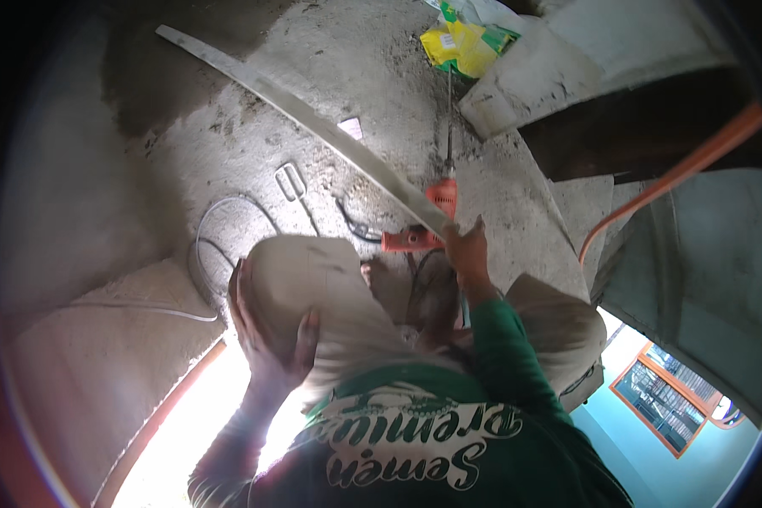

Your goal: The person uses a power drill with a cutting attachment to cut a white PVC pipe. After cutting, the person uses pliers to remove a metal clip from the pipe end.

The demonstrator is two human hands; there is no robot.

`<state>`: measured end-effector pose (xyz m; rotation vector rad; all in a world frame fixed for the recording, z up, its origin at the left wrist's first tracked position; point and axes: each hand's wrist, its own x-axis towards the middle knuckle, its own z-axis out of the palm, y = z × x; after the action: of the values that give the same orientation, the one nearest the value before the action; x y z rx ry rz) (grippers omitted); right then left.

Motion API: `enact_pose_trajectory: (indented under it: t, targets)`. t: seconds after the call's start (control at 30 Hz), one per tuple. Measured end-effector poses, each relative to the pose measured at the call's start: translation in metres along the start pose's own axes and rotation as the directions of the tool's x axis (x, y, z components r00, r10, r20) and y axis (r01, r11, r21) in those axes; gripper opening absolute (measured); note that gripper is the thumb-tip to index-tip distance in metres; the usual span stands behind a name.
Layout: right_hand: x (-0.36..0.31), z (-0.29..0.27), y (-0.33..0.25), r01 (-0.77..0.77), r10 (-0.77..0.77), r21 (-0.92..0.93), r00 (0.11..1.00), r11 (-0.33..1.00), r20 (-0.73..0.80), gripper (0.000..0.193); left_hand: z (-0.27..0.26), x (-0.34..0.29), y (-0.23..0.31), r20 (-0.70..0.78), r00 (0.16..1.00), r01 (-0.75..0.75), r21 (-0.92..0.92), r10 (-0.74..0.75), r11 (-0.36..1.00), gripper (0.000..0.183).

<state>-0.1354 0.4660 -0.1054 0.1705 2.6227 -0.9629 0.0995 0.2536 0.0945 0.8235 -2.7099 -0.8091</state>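
My right hand [468, 254] is closed around the near end of a long, pale grey flat batten [313, 127], which slants away to the far left above the floor. Just beyond that hand lies an orange power drill [440, 203] with a long thin bit or rod pointing away. My left hand [271, 330] rests on my bent left knee [305, 262], its fingers and thumb spread around it and nothing held. Ahead of the knee, a metal tool with a looped end [291, 183] lies on the floor; its lower part is hidden behind the knee.
A rough concrete floor [254, 144] spreads ahead, damp and dark at far left. A grey cable [203, 229] curls left of my knee. A yellow-green plastic bag [466, 46] lies far ahead. Grey sheets [584, 68] and an orange cord [677, 173] are at right; a window [665, 398] shows lower right.
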Motion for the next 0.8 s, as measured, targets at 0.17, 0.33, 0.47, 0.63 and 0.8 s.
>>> enact_pose_trajectory:
  t: [0.17, 0.33, 0.47, 0.63, 0.8]
  targets:
    - [-0.022, -0.037, -0.076, 0.347, -0.362, 0.104, 0.875, 0.932, 0.322, 0.083, 0.003, 0.025, -0.01, -0.016, 1.0, 0.01, -0.075, -0.011, 0.997, 0.084]
    - [-0.013, -0.041, -0.147, 0.339, -0.411, 0.235, 0.785, 0.911, 0.464, 0.074, -0.017, 0.038, -0.003, 0.065, 0.997, 0.058, -0.092, -0.052, 0.994, 0.081]
    - [-0.028, -0.039, -0.171, 0.363, -0.396, 0.173, 0.744, 0.916, 0.539, 0.069, -0.055, 0.019, 0.013, 0.182, 0.97, 0.18, -0.101, -0.16, 0.978, 0.079]
    - [-0.085, -0.031, -0.188, 0.422, -0.46, 0.222, 0.625, 0.879, 0.631, 0.056, -0.088, 0.013, 0.042, 0.31, 0.903, 0.347, -0.119, -0.297, 0.93, 0.076]
    - [-0.13, -0.092, -0.226, 0.535, -0.515, 0.181, 0.582, 0.825, 0.629, 0.074, -0.121, 0.015, 0.077, 0.498, 0.743, 0.53, -0.031, -0.447, 0.847, 0.073]
